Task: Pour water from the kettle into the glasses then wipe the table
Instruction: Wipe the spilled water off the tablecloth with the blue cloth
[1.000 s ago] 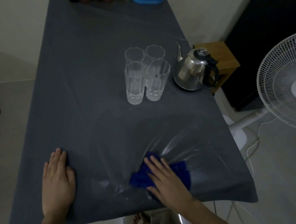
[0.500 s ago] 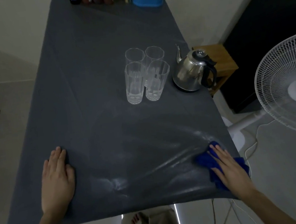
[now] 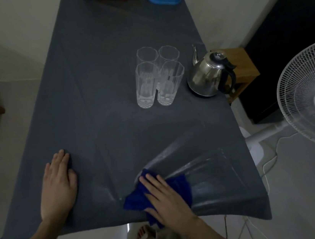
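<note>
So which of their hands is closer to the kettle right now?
The right. The right hand presses the blue cloth near the table's front edge, below the kettle. The left hand lies flat, farther off toward the table's other side.

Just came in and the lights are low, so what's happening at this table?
A person is wiping the dark table. The right hand presses flat on a blue cloth near the front edge, with wet streaks beside it. The left hand rests flat on the tabletop. Four glasses stand clustered mid-table, with the steel kettle upright to their right, untouched.
</note>
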{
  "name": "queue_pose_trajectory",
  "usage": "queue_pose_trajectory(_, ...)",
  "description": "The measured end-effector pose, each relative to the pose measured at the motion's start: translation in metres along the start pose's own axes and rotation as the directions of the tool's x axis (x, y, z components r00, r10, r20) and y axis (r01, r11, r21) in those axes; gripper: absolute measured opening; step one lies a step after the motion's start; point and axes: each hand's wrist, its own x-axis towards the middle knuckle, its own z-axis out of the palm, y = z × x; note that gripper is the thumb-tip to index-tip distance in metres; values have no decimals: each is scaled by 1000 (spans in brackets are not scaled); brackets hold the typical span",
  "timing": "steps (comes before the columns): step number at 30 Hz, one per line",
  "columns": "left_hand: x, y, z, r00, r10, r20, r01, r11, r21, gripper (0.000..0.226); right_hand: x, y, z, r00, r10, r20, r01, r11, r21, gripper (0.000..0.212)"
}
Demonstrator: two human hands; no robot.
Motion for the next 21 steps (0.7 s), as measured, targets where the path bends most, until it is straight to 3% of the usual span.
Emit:
queue_pose_trajectory(4,-2,1,0,1000,-1,0,1,1000,0,57,-31,47,2,997,-77,-18,75,992,-105,53)
queue_pose_trajectory(6,-1,2,-1,1000,2,-4,-2,1000,-3,57,-54,84,-6,998,26,-63,-33,993,-113,67)
queue_pose_trajectory(8,-1,2,-1,1000,4,-12,-4,1000,-5,56,-79,123,-11,970,220,-106,-226,973,-46,60)
queue_pose_trajectory(10,-2,2,0,1000,-5,-10,5,1000,-6,55,-102,155,-15,913,403,-57,-403,915,16,50)
queue_pose_trajectory(12,-1,2,0,1000,-16,-10,16,1000,-10,54,-110,169,-12,881,474,8,-473,879,51,60)
queue_pose_trajectory(14,-1,3,0,1000,-19,-9,19,1000,-11,54,-105,164,-7,877,480,-35,-476,875,88,63)
queue_pose_trajectory(17,-2,3,-1,1000,-17,-12,16,1000,-9,53,-90,139,1,937,324,-130,-330,944,-24,52)
queue_pose_trajectory(19,-1,3,0,1000,-11,-12,11,1000,-11,53,-73,115,0,995,89,-49,-94,988,-120,73)
queue_pose_trajectory(21,0,2,1,1000,-10,-18,10,1000,-1,53,-54,84,-2,991,-128,22,130,979,-154,86)
